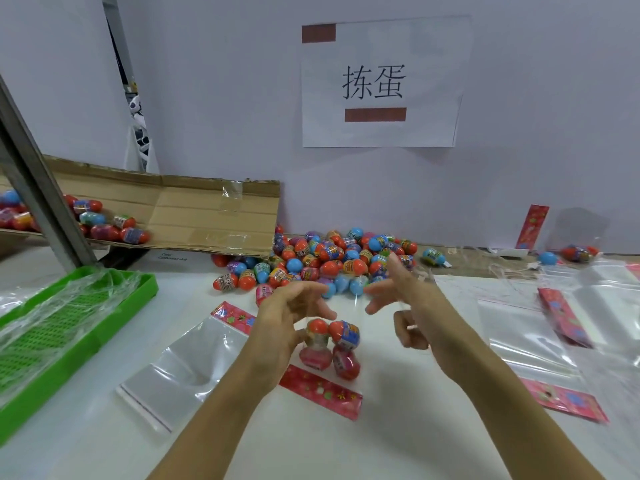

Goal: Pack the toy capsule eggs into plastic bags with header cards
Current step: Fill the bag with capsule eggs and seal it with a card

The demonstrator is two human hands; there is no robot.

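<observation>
**One bag part-filled, a heap of eggs still waiting**

The clear bag (332,351) in the middle of the worktop (398,441) is the thing to watch. It stands between the two hands with its red header card (320,391) at the near end, and a few capsule eggs (330,348) show inside it, orange caps above pink bodies. The left hand (284,327) curls against the left side of the bag with its fingers bent over the top; it looks to be holding the plastic, though the film is too clear to be sure where the grip lies. The right hand (405,306) is just right of the bag, index finger stretched toward the bag mouth and the lower fingers curled; whether it pinches the film I cannot tell.

As I judge it, the job is at an early stage. Beyond the bag, against the wall, lies a big heap of loose eggs (322,261), and more sit in the cardboard box (180,216) far left of it. An empty bag (180,368) with its card lies flat just left of the filled one, and more bags and cards (568,341) are spread to its right. A green tray (65,327) sits farther left, draped in plastic. A finished-looking packet (576,252) rests far right by the wall.
</observation>
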